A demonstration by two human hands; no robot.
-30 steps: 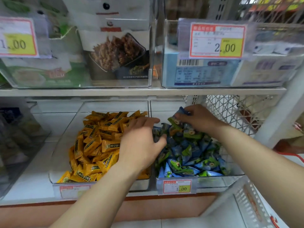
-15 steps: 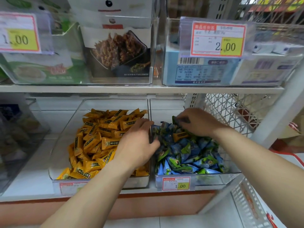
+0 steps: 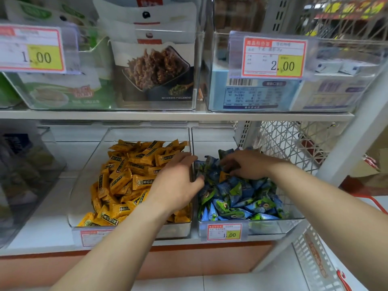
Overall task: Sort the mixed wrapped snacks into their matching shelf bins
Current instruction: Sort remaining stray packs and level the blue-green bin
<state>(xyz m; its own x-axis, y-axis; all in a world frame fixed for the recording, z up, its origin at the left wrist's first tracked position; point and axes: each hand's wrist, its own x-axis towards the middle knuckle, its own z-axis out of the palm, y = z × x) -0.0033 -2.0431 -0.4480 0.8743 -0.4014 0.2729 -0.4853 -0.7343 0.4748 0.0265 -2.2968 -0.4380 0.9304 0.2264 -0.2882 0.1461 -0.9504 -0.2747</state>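
Lower now, our right hand (image 3: 249, 164) has dropped onto the blue snacks (image 3: 241, 198), fingers curled over a stray yellow snack (image 3: 225, 176) among them; whether they grip it we cannot tell. Our left hand (image 3: 178, 181) curls at the bin divider (image 3: 191, 139), likewise unclear. The wrapper looks light and slippery, so we'd pinch an end.

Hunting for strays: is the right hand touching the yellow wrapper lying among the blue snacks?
Cannot tell. In the head view the right hand curls over the yellow wrapper, fingers hiding its upper edge; neither contact nor gap shows.

The white lower shelf (image 3: 45, 219) bears two clear bins side by side: yellow-snack bin (image 3: 92, 162), blue-snack bin (image 3: 273, 226).
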